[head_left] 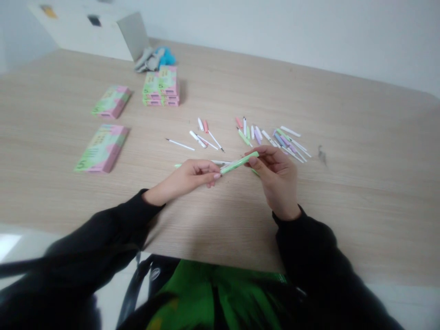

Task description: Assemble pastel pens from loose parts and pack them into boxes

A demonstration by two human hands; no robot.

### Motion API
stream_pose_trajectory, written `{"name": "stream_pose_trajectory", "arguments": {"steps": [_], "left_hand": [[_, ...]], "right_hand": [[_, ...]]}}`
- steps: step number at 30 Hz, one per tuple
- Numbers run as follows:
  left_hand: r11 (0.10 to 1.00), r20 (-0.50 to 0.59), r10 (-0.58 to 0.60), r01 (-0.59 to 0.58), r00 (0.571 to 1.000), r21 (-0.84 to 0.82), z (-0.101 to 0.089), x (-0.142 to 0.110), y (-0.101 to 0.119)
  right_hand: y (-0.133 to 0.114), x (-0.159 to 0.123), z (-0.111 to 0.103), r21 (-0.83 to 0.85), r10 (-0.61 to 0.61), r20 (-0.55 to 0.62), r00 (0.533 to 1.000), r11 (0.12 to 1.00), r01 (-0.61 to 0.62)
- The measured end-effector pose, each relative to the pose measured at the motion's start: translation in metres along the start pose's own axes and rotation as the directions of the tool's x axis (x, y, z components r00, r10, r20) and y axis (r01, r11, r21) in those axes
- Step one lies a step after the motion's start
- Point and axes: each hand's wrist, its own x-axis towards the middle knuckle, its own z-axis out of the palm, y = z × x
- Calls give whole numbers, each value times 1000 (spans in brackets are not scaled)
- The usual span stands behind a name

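Note:
A light green pen [239, 162] is held level above the table between both hands. My left hand [199, 174] pinches its left end between thumb and fingers. At the other end, my right hand [277, 172] grips the pen with the thumb in front and the fingers behind. Just beyond the hands lie loose pen refills [180, 144], white and pink caps [205, 126], and a heap of green, purple and white pen parts [283, 140]. A white stick-like part lies behind the left fingers, partly hidden.
Two pink and green boxes [101, 149] lie apart on the left of the table [220, 220]. More such boxes are stacked [161, 87] farther back. Behind them are grey and blue crumpled gloves or cloth [156, 58] and a white box [92, 34] by the wall.

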Motion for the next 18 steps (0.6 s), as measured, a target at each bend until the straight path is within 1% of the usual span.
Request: {"name": "stream_pose_trajectory", "arguments": {"steps": [3,6,8,9,12,13,14,16,18], "left_hand": [[1000,30,3,-3,1000,-26,2,-1,3],[1000,-1,21,-21,1000,-12,4,0,2],[999,-43,35,-35,998,-14,5,0,1],[999,-74,44,-46,996,-26,5,0,1],[991,-164,86,-100,983,-83,5,1,-1],[987,-174,101,-121,980,-105,5,1,-1],[983,-172,116,-137,978,-120,5,1,-1],[983,-149,126,-144,981,-115,4,0,-1],[990,-143,114,-124,983,-64,4,-1,0]], "right_hand": [[4,0,1,43,58,5,998,997,-58],[13,0,1,148,198,37,979,968,-202],[20,-1,2,219,311,84,947,921,-322],[23,-2,3,256,371,114,922,885,-388],[31,-7,8,341,531,229,816,741,-578],[33,-9,10,351,562,261,785,703,-619],[35,-10,11,353,576,287,765,679,-643],[37,-11,13,348,574,315,756,671,-655],[38,-10,12,337,569,313,760,682,-649]]}}
